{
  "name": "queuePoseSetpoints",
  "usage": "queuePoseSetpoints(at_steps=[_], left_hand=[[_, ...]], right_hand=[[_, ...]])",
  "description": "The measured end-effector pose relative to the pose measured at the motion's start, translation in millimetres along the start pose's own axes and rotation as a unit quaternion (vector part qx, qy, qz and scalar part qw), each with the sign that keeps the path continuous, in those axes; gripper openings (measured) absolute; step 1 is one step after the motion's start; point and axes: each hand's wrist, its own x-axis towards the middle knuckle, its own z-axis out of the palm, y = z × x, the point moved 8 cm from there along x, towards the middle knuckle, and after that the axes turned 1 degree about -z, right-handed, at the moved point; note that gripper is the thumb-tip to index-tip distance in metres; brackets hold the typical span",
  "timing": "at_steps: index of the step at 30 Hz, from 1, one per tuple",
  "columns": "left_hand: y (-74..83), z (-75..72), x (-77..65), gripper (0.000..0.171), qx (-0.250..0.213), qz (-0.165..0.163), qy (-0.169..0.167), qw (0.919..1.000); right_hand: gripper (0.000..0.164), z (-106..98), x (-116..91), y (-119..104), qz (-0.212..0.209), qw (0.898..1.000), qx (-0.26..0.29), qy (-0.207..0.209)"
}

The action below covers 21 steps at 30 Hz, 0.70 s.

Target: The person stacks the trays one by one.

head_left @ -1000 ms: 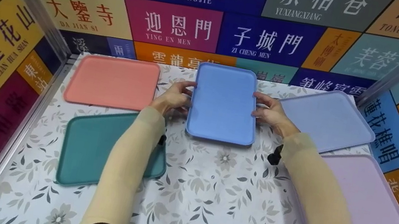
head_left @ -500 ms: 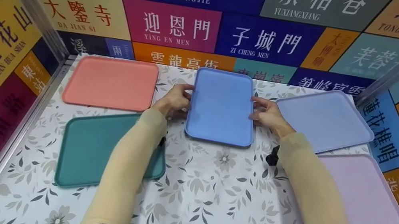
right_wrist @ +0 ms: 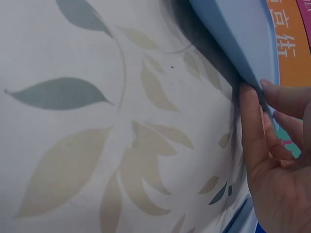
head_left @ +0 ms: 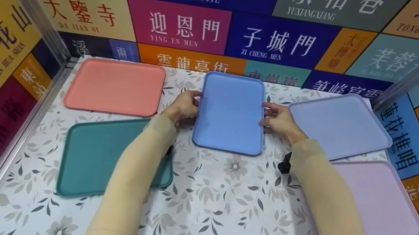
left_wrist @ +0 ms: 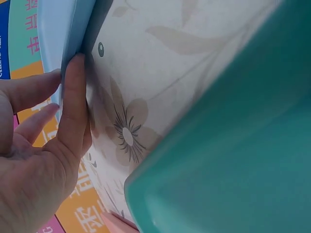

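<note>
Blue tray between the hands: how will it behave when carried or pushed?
The blue tray is probably stiff: its edges look straight between the left hand and right hand. Likely light for its size: it looks thin. Broad and flat, it should slide, not roll.

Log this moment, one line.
left hand: pinches blue tray edge; right hand: pinches opposite edge; left side: coral tray, green tray; right side: periwinkle tray, lilac tray

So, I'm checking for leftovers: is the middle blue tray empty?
Empty: the head view shows the blue tray with its whole floor bare.
</note>
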Motion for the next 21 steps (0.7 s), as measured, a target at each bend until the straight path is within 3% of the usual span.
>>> queuePoseSetpoints(at_steps=[8, 11, 14, 16, 18, 21], left_hand=[[9.0, 1.2, -6.7, 0.073, 0.041, 0.008, 0.014, 0.9990], [5.7, 0.7, -2.1, 0.073, 0.043, 0.006, 0.009, 0.9990], [-8.2, 0.1, 15.3, 0.071, 0.050, 0.006, 0.008, 0.9987], [-10.4, -1.8, 16.0, 0.067, 0.046, -0.001, 0.010, 0.9989], [-10.4, -3.4, 12.7, 0.062, 0.034, -0.008, 0.012, 0.9993], [2.6, -7.1, -10.0, 0.056, -0.012, -0.026, 0.008, 0.9996]], right_hand=[[0.085, -1.0, 0.9, 2.1, 0.007, 0.999, -0.028, 0.015], [0.084, -1.0, -2.9, -0.6, 0.009, 0.999, -0.035, 0.019], [0.082, -0.4, -7.1, -3.9, 0.010, 0.999, -0.042, 0.023], [0.079, -0.4, -9.3, -6.4, 0.007, 0.998, -0.053, 0.027], [0.073, -0.9, -11.2, -8.2, 0.006, 0.997, -0.066, 0.033], [0.065, -2.2, -15.2, -10.2, 0.006, 0.996, -0.083, 0.042]])
